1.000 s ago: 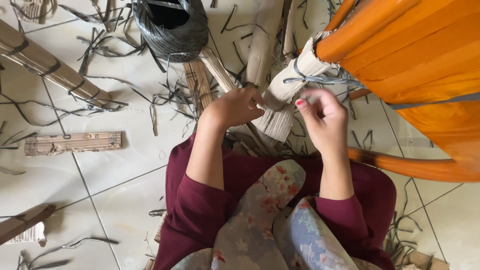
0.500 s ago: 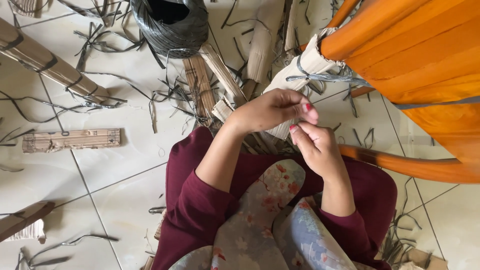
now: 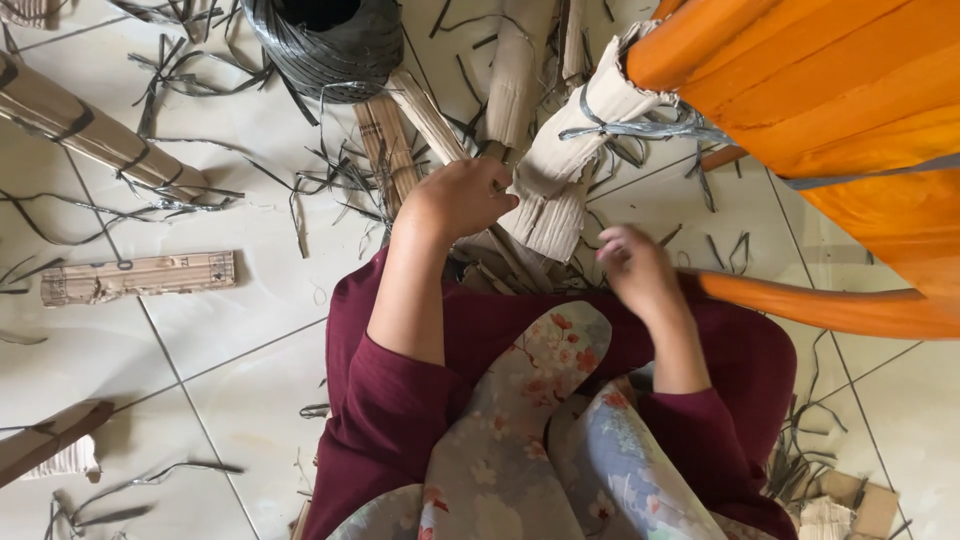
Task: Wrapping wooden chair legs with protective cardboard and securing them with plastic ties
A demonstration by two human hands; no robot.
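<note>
The left hand (image 3: pixel 462 197) is curled shut, its fingers folded round the lower end of a cardboard-wrapped furniture leg (image 3: pixel 570 150), gripping the corrugated wrap where it meets a flat wooden slat (image 3: pixel 428 118) that runs up toward the far edge of the tiled floor (image 3: pixel 230 300). The wrapped leg slants from the hand up to the orange wooden frame (image 3: pixel 830 90) that fills the far right corner of the view, and a grey plastic strap (image 3: pixel 640 128) is tied round its upper part. The right hand (image 3: pixel 632 265) hangs loose just beside the wrap's lower end, fingers half bent and somewhat blurred; whether it pinches anything cannot be told, and it appears to touch nothing. It sits above the maroon-clad lap, near a curved orange rail (image 3: pixel 830 308) running off to the right. A coil of dark strapping (image 3: pixel 325 40) stands at the far edge of the floor, with offcuts scattered about, and a wrapped bundle (image 3: pixel 140 277) lies well apart to the left.
</note>
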